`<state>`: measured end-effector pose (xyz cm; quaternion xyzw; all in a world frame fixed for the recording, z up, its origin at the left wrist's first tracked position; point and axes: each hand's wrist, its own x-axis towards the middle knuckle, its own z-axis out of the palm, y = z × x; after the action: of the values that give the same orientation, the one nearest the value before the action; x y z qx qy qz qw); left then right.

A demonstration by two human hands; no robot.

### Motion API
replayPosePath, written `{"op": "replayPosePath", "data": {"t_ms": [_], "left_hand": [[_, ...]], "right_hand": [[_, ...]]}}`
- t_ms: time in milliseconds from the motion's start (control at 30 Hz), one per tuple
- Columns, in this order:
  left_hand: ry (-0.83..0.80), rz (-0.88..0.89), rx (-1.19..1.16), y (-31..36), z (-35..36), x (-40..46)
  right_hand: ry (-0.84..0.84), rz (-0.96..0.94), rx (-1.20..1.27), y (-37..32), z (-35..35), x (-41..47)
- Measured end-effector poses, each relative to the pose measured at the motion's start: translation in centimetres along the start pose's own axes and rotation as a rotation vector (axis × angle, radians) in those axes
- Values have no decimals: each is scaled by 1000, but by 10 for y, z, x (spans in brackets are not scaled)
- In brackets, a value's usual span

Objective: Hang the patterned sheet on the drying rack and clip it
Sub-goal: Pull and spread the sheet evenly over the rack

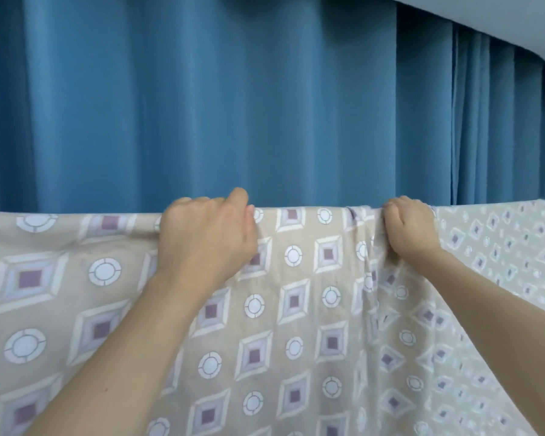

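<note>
The patterned sheet, beige with white diamonds, purple squares and white circles, hangs across the whole lower half of the view, its top fold running level over a bar that the cloth hides. My left hand grips the top fold left of centre, fingers curled over the edge. My right hand pinches a bunched pleat of the sheet at the top edge, right of centre. To the right of that hand the sheet shows its paler reverse side. No clip is in view.
A blue pleated curtain fills the background right behind the sheet. A grey-white wall or ceiling shows at the upper right corner. The drying rack's bar is covered by the cloth.
</note>
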<state>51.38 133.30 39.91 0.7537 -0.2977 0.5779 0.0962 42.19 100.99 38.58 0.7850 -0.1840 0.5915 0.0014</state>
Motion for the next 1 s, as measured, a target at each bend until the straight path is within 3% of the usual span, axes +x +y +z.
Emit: {"op": "replayPosePath", "data": {"t_ms": [200,333,467,533,600,733,867,1000], "left_hand": [[73,-48,-87,-8,-5,-6],[176,-77,-285,1,6,-15],[244,-123,-678,13,9,-36],[234,-204,-839,18,11,-52],[176,-229,-878,18,19,-69],[15,-223,-613,12,33,-91],[-270,-186,-389,16,20,-98],[-573,-196,-377,9,14,-108]], "right_hand": [[-119,-359,205,-72,-3,-13],[11,-284,208,-51,12,-17],[85,-90,173,-23,17,-13],[93,-90,148,-21,18,-12],[76,-85,119,-26,17,-11],[49,-61,134,-52,14,-15],[-28,-272,211,-112,3,-24],[-244,-399,181,-184,-7,-29]]}}
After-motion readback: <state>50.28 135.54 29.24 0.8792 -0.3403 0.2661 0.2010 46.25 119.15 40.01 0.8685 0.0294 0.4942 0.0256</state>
